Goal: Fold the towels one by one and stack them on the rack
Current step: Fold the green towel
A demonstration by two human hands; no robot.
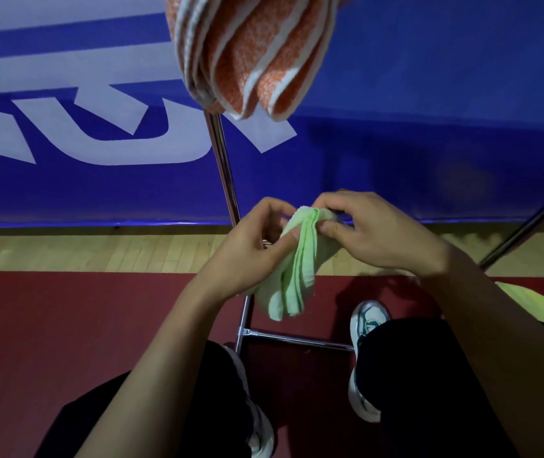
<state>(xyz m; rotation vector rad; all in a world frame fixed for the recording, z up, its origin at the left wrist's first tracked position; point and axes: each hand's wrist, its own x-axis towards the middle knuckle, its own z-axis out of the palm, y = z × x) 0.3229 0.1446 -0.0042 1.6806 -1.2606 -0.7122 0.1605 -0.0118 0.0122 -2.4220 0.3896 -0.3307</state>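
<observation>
Green towel [293,269] pinched at its top edge between both hands, in the air above the red floor [65,342] and in front of the rack's metal upright [222,166]. Left hand [257,246] curled onto the towel's left side, thumb pressed against the cloth; right hand [369,229] curled onto the top right corner, thumb and fingers nipping the gathered edge. Both equally near, meeting at the same upper end.

Long axis hanging roughly vertical, tilted slightly down and to the left, layered folds running lengthwise, free end pointing at the floor between the shoes. Already folded into several narrow layers, so likely near the end of folding.

Orange-and-white striped towel [250,54] draped on the rack, above and beyond the hands. Stacking therefore calls for a lift up and forward from the present grip.
</observation>
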